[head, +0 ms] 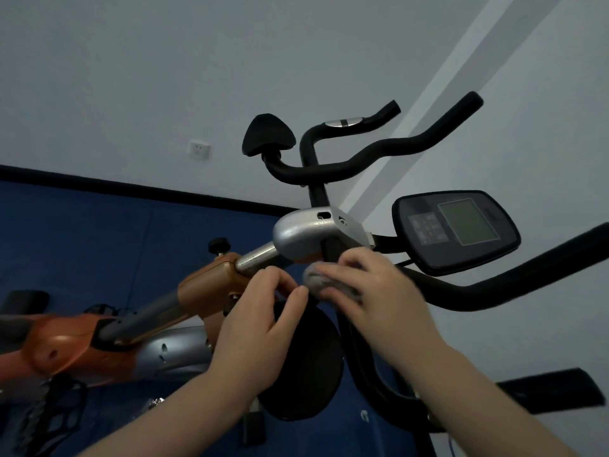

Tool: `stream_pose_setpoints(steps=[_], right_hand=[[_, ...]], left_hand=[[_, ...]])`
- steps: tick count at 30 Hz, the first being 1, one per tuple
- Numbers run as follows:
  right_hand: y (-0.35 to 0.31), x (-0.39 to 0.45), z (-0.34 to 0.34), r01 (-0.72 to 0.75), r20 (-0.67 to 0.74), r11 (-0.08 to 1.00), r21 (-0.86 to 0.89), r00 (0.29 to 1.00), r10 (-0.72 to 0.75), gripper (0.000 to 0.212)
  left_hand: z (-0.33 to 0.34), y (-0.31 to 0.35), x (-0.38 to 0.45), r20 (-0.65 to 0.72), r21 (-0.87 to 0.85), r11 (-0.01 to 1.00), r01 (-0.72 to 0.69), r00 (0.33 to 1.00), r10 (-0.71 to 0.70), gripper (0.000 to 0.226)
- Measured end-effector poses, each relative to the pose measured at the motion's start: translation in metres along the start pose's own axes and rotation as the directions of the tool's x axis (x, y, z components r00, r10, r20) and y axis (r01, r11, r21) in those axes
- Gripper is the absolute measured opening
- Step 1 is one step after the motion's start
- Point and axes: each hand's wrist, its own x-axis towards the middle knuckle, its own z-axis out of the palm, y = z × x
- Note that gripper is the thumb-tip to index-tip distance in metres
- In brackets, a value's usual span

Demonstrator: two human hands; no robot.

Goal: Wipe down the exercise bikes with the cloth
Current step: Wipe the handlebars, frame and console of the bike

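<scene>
Right hand (372, 291) curled around cloth (333, 285)

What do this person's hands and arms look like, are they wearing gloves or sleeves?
No gloves: the left hand and the right hand are both bare. Both forearms are bare too, with no sleeve reaching into view. No rings, watch or wristband show on either one.

You had two bare forearms in view, coming up from the bottom edge, with no sleeve over either. Your left hand (260, 319) and right hand (372, 298) were both uncovered. The right hand showed slightly blurred, its fingers (333, 278) soft-edged.
</scene>
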Motion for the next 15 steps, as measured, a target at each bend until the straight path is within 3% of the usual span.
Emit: stream_pose_setpoints(steps=[3, 5, 9, 12, 15], right_hand=[[0.032, 0.000, -0.023, -0.182, -0.125, 0.980, -0.084, 0.977, 0.171, 0.023], [0.025, 0.004, -0.017, -0.300, -0.240, 0.953, -0.033, 0.928, 0.284, 0.020], [-0.010, -0.016, 0.010, -0.210, -0.182, 0.977, 0.027, 0.960, 0.211, 0.031], [0.020, -0.033, -0.014, -0.332, -0.228, 0.943, -0.023, 0.920, 0.318, 0.031], [0.032, -0.025, -0.030, -0.478, -0.353, 0.875, -0.075, 0.833, 0.425, 0.020]], left_hand=[[-0.003, 0.005, 0.003, 0.020, 0.029, 0.999, -0.033, 0.999, 0.033, 0.021], [-0.004, 0.011, 0.006, 0.040, 0.059, 0.996, -0.065, 0.997, 0.063, 0.016], [-0.005, 0.019, 0.014, 0.127, 0.156, 0.978, -0.139, 0.985, 0.119, 0.016], [-0.003, 0.029, 0.025, 0.182, 0.234, 0.951, -0.203, 0.970, 0.162, 0.020], [0.006, 0.040, 0.039, 0.226, 0.305, 0.917, -0.258, 0.955, 0.194, 0.019]])
